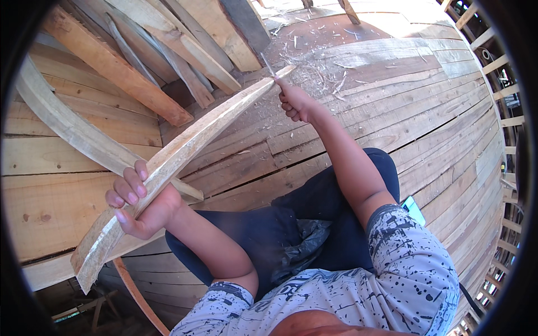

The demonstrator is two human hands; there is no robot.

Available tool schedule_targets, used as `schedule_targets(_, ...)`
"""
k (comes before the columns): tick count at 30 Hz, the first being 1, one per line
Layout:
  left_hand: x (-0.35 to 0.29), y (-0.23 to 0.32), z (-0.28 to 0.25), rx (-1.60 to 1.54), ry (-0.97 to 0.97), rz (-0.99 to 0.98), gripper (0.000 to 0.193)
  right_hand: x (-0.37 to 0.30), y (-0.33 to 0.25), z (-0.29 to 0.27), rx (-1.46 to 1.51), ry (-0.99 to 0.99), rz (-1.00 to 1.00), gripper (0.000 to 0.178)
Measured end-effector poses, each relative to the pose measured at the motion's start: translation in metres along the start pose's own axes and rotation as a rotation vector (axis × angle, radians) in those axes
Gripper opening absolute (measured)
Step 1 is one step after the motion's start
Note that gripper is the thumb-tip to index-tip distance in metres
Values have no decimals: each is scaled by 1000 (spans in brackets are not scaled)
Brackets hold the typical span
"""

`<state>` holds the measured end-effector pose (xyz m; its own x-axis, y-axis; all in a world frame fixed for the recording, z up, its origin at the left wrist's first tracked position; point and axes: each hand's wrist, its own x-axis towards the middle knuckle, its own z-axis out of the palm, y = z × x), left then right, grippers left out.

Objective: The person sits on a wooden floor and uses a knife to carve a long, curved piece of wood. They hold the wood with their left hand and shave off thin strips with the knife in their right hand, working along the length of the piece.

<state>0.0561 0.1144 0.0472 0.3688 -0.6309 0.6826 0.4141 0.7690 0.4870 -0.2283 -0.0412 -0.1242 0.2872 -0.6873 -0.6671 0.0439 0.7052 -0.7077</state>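
A long, slightly curved piece of pale wood (207, 123) slants from the lower left up to the far middle. My left hand (145, 201) is closed around its near part, fingers over the top edge and thumb below. Up by its far tip, my right hand (296, 101) makes a fist around a thin-bladed knife (268, 64). The handle is hidden in my fist, and the narrow grey blade points away from me across the wood's far end. Whether the edge touches the wood, I cannot tell.
Planks and beams (120, 67) lean at the far left, beside a curved timber (73, 123). Shavings (339, 84) litter the plank floor (358, 126). Dark plastic (305, 243) lies in my lap. A light-blue flat object (413, 210) is by my right side. An opening (84, 308) shows at lower left.
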Motion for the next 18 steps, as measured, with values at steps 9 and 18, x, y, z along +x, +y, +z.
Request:
schedule_targets(9, 1, 2, 2, -8, 5, -9, 14, 0, -2, -4, 202, -238, 68, 62)
schedule_targets(18, 1, 2, -5, 20, 28, 0, 14, -6, -8, -1, 189, -186, -30, 63)
